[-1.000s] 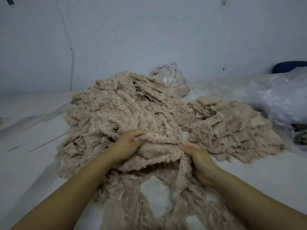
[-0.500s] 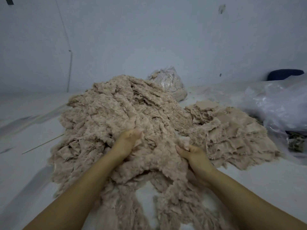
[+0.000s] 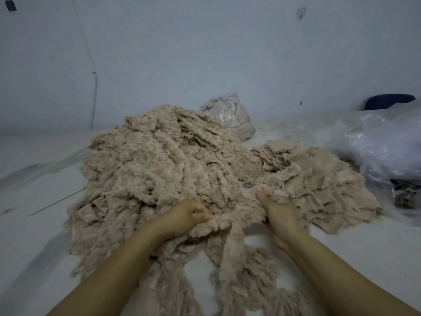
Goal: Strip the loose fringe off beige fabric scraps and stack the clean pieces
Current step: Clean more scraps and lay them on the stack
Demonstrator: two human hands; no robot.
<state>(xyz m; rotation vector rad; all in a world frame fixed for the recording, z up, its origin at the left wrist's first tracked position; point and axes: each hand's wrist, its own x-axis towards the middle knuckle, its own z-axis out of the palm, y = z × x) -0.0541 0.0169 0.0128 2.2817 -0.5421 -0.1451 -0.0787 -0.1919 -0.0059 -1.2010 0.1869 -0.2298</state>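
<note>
At the near edge of the big fringed scrap heap [image 3: 159,160], left hand [image 3: 184,216] and right hand [image 3: 276,213] both clutch one fuzzy beige strip [image 3: 227,221], fingers curled into it. Flatter stack of pieces [image 3: 319,179] lies right; clear plastic bags [image 3: 376,144] far right.

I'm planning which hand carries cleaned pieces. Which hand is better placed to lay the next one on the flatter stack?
Probably the right hand. It already lies against the near edge of the flatter stack, gripping fringe there. The left hand grips fringe by the big fringed heap, farther from the stack.
</note>
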